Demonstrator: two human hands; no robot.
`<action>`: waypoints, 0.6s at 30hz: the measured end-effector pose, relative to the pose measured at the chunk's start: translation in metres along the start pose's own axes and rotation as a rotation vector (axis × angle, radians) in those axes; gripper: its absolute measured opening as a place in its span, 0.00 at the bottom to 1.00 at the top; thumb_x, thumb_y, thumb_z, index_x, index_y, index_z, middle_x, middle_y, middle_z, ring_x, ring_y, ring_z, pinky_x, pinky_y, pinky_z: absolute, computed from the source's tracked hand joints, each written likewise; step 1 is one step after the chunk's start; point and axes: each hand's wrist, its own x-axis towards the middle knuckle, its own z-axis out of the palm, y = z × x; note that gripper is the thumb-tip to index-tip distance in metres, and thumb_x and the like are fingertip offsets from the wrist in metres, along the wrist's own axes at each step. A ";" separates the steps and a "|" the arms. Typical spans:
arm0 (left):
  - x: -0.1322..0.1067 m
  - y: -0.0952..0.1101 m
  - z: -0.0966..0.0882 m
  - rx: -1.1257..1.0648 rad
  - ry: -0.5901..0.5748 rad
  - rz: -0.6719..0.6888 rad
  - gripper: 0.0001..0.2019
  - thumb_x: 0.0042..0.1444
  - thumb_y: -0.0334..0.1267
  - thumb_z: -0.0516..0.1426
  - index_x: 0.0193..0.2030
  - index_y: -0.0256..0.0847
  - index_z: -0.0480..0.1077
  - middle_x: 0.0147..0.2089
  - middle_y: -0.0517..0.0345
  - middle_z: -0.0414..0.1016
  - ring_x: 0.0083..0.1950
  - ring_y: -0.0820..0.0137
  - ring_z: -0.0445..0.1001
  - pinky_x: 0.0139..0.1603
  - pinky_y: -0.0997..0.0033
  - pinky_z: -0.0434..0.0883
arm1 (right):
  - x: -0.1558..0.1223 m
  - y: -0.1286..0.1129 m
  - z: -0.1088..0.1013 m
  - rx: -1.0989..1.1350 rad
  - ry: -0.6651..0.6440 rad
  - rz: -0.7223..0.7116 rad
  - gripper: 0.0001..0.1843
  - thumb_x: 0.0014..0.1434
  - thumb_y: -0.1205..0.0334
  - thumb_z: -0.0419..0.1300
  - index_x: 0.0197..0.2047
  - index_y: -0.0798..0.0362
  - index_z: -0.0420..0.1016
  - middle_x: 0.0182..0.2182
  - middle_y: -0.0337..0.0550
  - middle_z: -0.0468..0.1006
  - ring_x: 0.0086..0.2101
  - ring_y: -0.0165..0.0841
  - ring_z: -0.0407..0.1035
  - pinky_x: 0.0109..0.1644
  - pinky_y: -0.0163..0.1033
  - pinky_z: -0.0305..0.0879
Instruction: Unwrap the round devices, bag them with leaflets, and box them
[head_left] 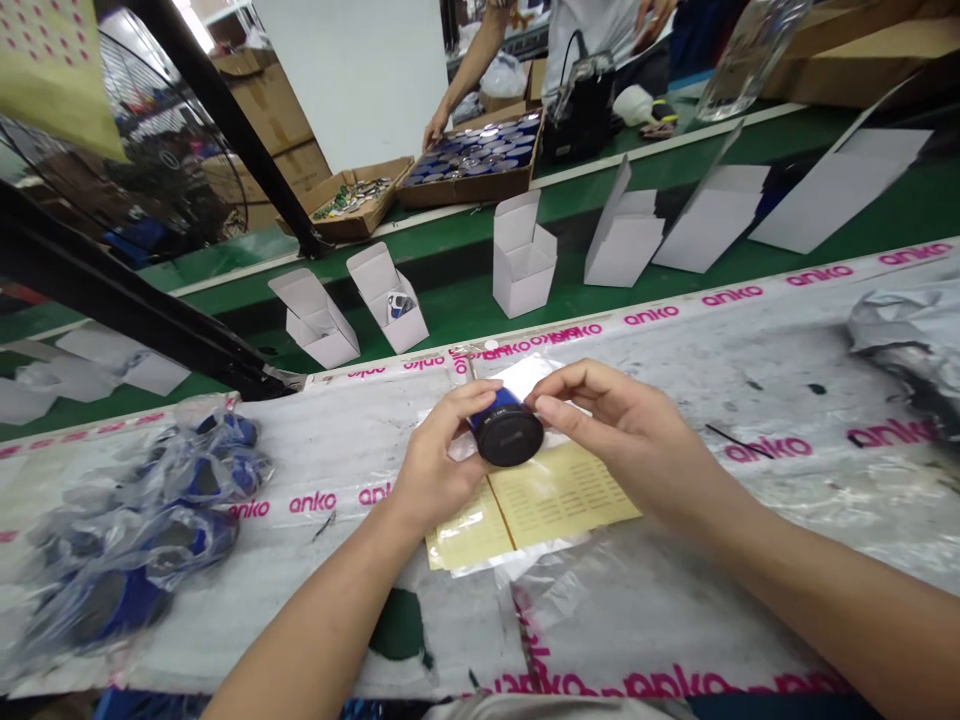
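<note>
**Gripping a blue cylinder (495, 425) over a yellow label sheet (559, 497)**

The left hand (441, 450) and right hand (622, 430) both clench the cylinder from opposite sides, fingers curled around it, apparently to steady it with its black end cap (510, 438) turned upward. It sits just above the sheet's far edge. Left of the sheet lies a heap of bagged blue cylinders (142, 530). Beyond the sheet stand white cartons (523, 255), flaps raised, seemingly to keep their openings free.
</note>
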 end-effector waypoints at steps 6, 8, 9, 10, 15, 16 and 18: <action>-0.001 -0.001 0.001 -0.003 -0.004 -0.032 0.24 0.57 0.33 0.66 0.59 0.48 0.68 0.64 0.45 0.72 0.66 0.59 0.72 0.59 0.53 0.77 | -0.002 0.006 0.011 -0.243 0.039 -0.157 0.08 0.60 0.56 0.63 0.42 0.47 0.73 0.42 0.44 0.78 0.44 0.41 0.74 0.43 0.46 0.76; -0.002 -0.001 0.001 0.046 -0.007 0.009 0.25 0.58 0.33 0.65 0.61 0.47 0.67 0.64 0.44 0.72 0.66 0.58 0.72 0.62 0.48 0.75 | -0.004 0.013 0.015 -0.294 0.049 -0.195 0.08 0.62 0.57 0.62 0.44 0.47 0.71 0.42 0.44 0.77 0.43 0.40 0.74 0.40 0.45 0.76; -0.002 -0.001 0.001 0.069 -0.010 0.039 0.26 0.58 0.32 0.65 0.62 0.47 0.66 0.64 0.43 0.72 0.66 0.57 0.72 0.63 0.46 0.74 | -0.005 0.018 0.017 -0.317 0.054 -0.215 0.09 0.62 0.56 0.62 0.45 0.47 0.71 0.42 0.45 0.77 0.42 0.40 0.75 0.40 0.45 0.76; -0.003 0.000 0.001 0.086 -0.010 0.068 0.27 0.58 0.32 0.65 0.63 0.47 0.65 0.64 0.43 0.72 0.66 0.57 0.72 0.64 0.46 0.74 | -0.005 0.022 0.018 -0.347 0.061 -0.239 0.11 0.62 0.55 0.63 0.46 0.47 0.70 0.43 0.45 0.77 0.42 0.41 0.75 0.40 0.45 0.77; -0.004 -0.006 0.004 0.064 0.037 0.037 0.32 0.51 0.37 0.70 0.63 0.48 0.68 0.61 0.46 0.75 0.62 0.54 0.76 0.63 0.47 0.75 | 0.002 0.042 0.019 -0.497 0.051 -0.420 0.22 0.63 0.44 0.63 0.54 0.45 0.68 0.48 0.48 0.78 0.45 0.45 0.77 0.44 0.48 0.78; -0.003 -0.007 0.005 0.054 0.050 0.011 0.33 0.50 0.38 0.71 0.63 0.49 0.69 0.61 0.46 0.76 0.61 0.54 0.76 0.63 0.46 0.75 | 0.003 0.044 0.018 -0.516 0.033 -0.455 0.25 0.62 0.43 0.64 0.56 0.45 0.68 0.49 0.49 0.78 0.46 0.46 0.78 0.43 0.48 0.79; -0.002 -0.009 0.003 0.051 0.030 -0.023 0.36 0.48 0.40 0.72 0.65 0.50 0.68 0.62 0.47 0.75 0.62 0.52 0.75 0.65 0.43 0.73 | 0.006 0.046 0.016 -0.548 -0.003 -0.502 0.28 0.60 0.41 0.65 0.59 0.44 0.67 0.50 0.49 0.80 0.45 0.46 0.79 0.42 0.47 0.80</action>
